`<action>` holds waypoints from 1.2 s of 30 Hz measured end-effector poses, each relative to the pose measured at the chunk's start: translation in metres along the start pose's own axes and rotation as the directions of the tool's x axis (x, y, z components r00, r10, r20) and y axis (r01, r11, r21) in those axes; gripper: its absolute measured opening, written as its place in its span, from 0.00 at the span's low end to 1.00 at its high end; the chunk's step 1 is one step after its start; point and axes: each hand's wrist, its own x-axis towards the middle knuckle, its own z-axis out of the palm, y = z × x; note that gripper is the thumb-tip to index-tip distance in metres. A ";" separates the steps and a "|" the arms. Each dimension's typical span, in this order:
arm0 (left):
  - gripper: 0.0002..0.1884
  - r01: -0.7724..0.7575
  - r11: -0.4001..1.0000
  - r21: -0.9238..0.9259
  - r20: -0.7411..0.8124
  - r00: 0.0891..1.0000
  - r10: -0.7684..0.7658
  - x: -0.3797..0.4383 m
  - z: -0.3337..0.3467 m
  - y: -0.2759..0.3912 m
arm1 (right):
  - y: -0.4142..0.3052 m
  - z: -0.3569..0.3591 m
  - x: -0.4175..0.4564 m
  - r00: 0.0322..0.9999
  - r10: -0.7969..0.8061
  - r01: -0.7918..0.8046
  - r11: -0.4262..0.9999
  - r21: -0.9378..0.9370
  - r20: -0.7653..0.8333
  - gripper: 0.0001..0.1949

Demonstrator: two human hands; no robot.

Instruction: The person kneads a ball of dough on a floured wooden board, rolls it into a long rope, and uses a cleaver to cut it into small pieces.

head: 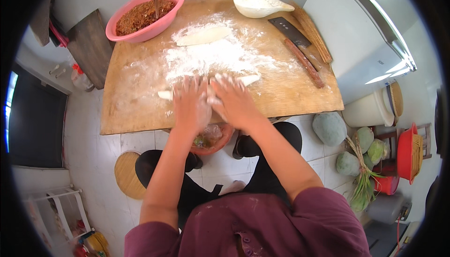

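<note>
A long roll of white dough (pixel 250 79) lies across the near half of a floured wooden board (pixel 140 105). Both ends of the roll stick out past my hands, while its middle is hidden under them. My left hand (pixel 191 104) rests palm down on the roll, fingers spread and pointing away from me. Beside it, my right hand (pixel 233 98) also presses flat on the dough, its thumb side close to the left hand. Both hands are floury and slightly blurred. Farther back, a second, flatter piece of dough (pixel 204 36) lies in loose flour (pixel 218 54).
A pink basin (pixel 110 28) of reddish filling with a utensil stands back left. At the right lie a flour scoop (pixel 270 9), a cleaver (pixel 290 32), a rolling pin (pixel 304 63) and a straw brush (pixel 313 33). Below the board's edge sits a lined bin (pixel 214 146).
</note>
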 end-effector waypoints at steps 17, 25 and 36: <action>0.31 0.055 0.998 0.024 0.029 0.998 -0.056 0.050 -0.002 -0.045 | 0.041 -0.006 0.043 1.000 0.000 -0.002 0.988 -0.152 -0.013 0.30; 0.31 -0.018 1.000 0.019 0.040 0.999 0.017 -0.037 -0.036 -0.035 | 0.022 -0.041 -0.045 0.998 -0.036 0.044 0.985 -0.168 0.047 0.32; 0.40 0.450 0.891 0.052 -0.148 0.886 -0.439 0.148 0.033 -0.104 | 0.073 -0.016 0.124 0.937 0.348 -0.345 0.934 -0.096 0.016 0.36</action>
